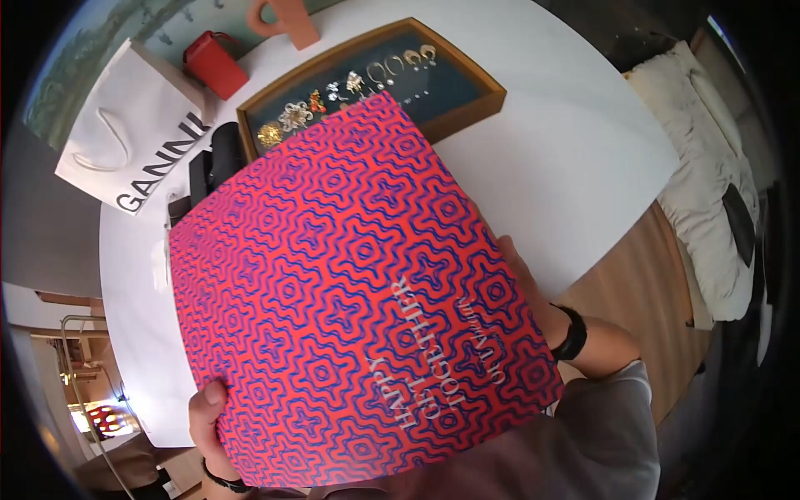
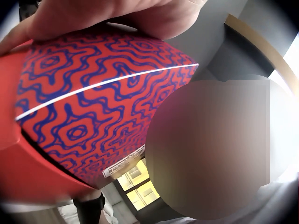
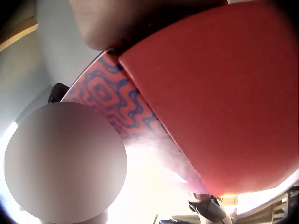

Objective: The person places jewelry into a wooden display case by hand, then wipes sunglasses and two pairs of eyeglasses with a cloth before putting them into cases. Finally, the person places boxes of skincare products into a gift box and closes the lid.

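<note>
A large flat box [image 1: 333, 275] with a red and blue wavy pattern and white lettering is held up above the table, tilted. At its lower left edge the left hand [image 1: 210, 421] grips it, thumb on the patterned face; the left wrist view shows that hand [image 2: 117, 16] over the box's side [image 2: 93, 107]. Behind the right edge is the right hand [image 1: 529, 275], its fingers mostly hidden by the box. In the right wrist view, part of the right hand [image 3: 121, 23] lies against the box beside its plain red face [image 3: 215, 98].
On the white table [image 1: 550, 167] stand a wooden-framed tray [image 1: 467, 125] of jewellery, a red pouch [image 1: 217, 65], a white paper bag [image 1: 125, 125] with black letters and a terracotta-coloured object [image 1: 296, 23]. Black items [image 1: 223, 154] lie partly behind the box. A bed [image 1: 708, 183] is at the right.
</note>
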Available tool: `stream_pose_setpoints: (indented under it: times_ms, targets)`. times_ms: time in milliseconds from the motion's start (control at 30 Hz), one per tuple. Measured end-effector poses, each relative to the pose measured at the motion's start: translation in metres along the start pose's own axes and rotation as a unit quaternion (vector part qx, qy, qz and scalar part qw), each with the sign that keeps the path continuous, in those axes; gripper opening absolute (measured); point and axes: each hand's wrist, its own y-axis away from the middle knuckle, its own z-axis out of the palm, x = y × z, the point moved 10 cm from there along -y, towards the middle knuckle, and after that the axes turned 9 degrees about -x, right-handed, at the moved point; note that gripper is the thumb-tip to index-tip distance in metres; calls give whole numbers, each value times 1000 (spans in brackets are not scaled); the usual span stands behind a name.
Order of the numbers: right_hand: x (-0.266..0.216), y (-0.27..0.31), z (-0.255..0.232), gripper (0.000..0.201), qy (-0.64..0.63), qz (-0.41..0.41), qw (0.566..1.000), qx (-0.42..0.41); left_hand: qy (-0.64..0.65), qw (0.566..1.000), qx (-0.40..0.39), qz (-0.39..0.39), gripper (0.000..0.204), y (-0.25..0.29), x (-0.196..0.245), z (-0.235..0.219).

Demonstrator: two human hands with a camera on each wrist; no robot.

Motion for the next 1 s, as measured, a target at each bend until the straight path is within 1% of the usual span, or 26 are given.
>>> stream_pose_setpoints:
  times_ms: [33, 100, 167, 200, 233, 267, 300, 333, 367, 400, 433, 467, 500, 567, 600, 633, 667, 700, 733, 767, 833, 867, 900, 933, 967, 1000]
  targets:
    - [1, 0, 1, 79, -4, -2, 1000, -8, 12, 1000, 5, 9, 75, 1, 0, 0]
    - [3, 0, 2, 81, -10, -10, 1000, -23, 1, 1000, -9, 1, 71, 1, -2, -4]
    - [4, 0, 2, 83, -18, -24, 999, -36, -44, 998, 27, 35, 66, 6, 4, -17]
    - [5, -2, -3, 83, -19, -27, 999, -27, 66, 995, 61, 47, 62, 7, -3, -25]
    - [-6, -4, -3, 80, 75, -79, 993, -41, 59, 996, 55, 41, 62, 8, -5, -35]
    - [-16, -2, 1, 78, 169, -129, 976, -54, 5, 991, 106, 82, 61, 13, 8, -60]
    - [-15, -2, 2, 78, 170, -131, 976, -42, -50, 979, 155, 124, 61, 19, 20, -79]
    - [-12, -3, 2, 76, 76, -138, 987, -40, -4, 978, 138, 157, 60, 18, 18, -53]
    - [-10, -4, 3, 75, -19, -145, 988, -38, -10, 980, 131, 151, 60, 17, 20, -49]
    - [-7, -4, 1, 71, -27, -145, 989, -13, 0, 984, 106, 146, 60, 13, 21, -43]
    - [-8, -2, -1, 71, -28, -149, 988, -4, 11, 986, 82, 142, 60, 9, 22, -38]
    - [-5, -4, -3, 70, 4, -121, 993, 8, -42, 984, 83, 151, 60, 6, 36, -53]
    - [-2, -6, -5, 70, 35, -94, 995, 20, -49, 984, 76, 150, 60, 11, 38, -64]
    - [-5, -7, -4, 69, 8, -101, 995, 21, -120, 981, 85, 124, 57, 16, 44, -57]
    - [-14, -6, 0, 69, 16, -119, 993, 14, -133, 977, 89, 142, 55, 20, 48, -54]
    - [-19, -5, 3, 69, 24, -137, 990, 6, -139, 976, 89, 142, 55, 24, 51, -53]
    - [-19, -4, 4, 69, 20, -139, 990, 6, -134, 981, 96, 99, 54, 30, 48, -55]
    - [-23, -2, 4, 69, 62, -153, 986, 15, -127, 985, 104, 55, 55, 34, 42, -57]
    - [-27, 1, 4, 69, 105, -167, 980, 24, -144, 973, 106, 149, 53, 27, 48, -64]
    - [-27, 2, 5, 69, 106, -169, 980, 23, -144, 972, 106, 151, 53, 28, 46, -69]
    - [-20, 1, 2, 68, 115, -163, 980, 28, -157, 977, 47, 136, 53, 23, 37, -54]
    - [-18, 1, 0, 68, 118, -165, 979, 29, -152, 974, 78, 148, 50, 23, 35, -45]
    - [-10, -1, -3, 67, 99, -138, 985, 24, -152, 974, 74, 150, 50, 18, 35, -39]
    - [-4, -3, -4, 67, 80, -111, 990, 19, -136, 982, 53, 120, 48, 12, 29, -33]
    - [-5, -2, -5, 67, 82, -114, 990, 19, -121, 988, 33, 91, 46, 8, 24, -27]
    - [-3, -1, -7, 66, 113, -93, 989, 29, -133, 986, 38, 94, 44, 6, 25, -23]
